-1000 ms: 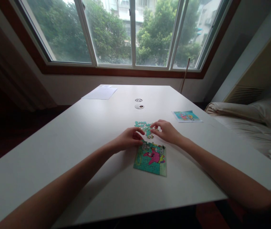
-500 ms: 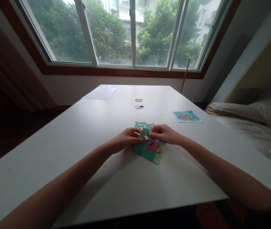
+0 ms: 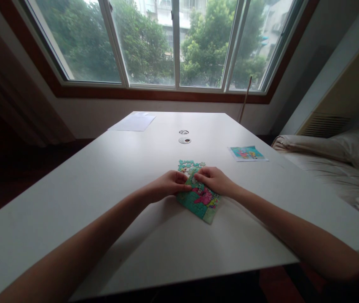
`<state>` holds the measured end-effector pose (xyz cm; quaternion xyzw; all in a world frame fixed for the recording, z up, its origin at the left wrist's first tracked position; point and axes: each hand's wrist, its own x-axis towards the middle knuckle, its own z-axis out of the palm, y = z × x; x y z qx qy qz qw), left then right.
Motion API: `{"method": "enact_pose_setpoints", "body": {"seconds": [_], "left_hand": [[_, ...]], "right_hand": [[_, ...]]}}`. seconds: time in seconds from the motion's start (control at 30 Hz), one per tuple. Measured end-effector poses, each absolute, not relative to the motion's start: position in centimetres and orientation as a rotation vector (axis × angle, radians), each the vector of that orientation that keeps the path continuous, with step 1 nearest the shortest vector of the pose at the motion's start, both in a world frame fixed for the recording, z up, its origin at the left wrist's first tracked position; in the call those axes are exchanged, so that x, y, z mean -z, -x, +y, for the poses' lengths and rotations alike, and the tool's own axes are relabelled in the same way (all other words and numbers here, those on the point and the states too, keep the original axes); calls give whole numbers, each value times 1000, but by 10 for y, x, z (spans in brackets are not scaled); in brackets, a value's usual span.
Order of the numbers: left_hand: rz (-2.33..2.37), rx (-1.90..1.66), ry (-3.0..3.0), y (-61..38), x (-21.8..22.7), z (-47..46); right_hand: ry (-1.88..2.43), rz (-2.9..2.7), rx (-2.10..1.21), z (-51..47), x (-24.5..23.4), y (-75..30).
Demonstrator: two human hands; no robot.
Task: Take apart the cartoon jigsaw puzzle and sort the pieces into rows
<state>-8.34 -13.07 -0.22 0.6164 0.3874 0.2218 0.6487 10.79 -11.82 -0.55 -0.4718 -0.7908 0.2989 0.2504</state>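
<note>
A jigsaw puzzle [image 3: 201, 200] with a pink cartoon figure on green lies tilted between my hands, one corner pointing toward me. My left hand [image 3: 175, 184] is closed on its left edge, thumb on top. At the upper edge my right hand [image 3: 212, 179] presses thumb and fingers together near a grey patch of the picture. Whether a separate piece is pinched there I cannot tell. Just beyond both hands, several loose green puzzle pieces [image 3: 187, 164] lie on the table, partly hidden by the fingers.
The white table [image 3: 103, 189] runs toward the window. A printed picture [image 3: 247, 153] lies to the right, and white papers [image 3: 133, 123] at the far left. Two round fittings, a nearer disc [image 3: 185, 140] and a farther one [image 3: 183, 132], sit in the middle. A pale sofa [image 3: 321, 164] stands at right.
My right hand has moved slightly left and closed down over the grey patch. The puzzle's near corner has shifted a little toward me. My left hand has barely moved.
</note>
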Motion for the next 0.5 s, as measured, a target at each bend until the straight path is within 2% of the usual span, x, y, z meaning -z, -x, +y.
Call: {"method": "enact_pose_setpoints", "body": {"seconds": [0.13, 0.37, 0.5], "left_hand": [[878, -527, -1382, 83, 4, -128], [954, -611, -1312, 77, 2, -131], [973, -594, -1268, 74, 1, -132]], "right_hand": [[1363, -2134, -738, -120, 4, -106], [1464, -2365, -65, -134, -4, -102], [1541, -2392, 38, -133, -4, -102]]}}
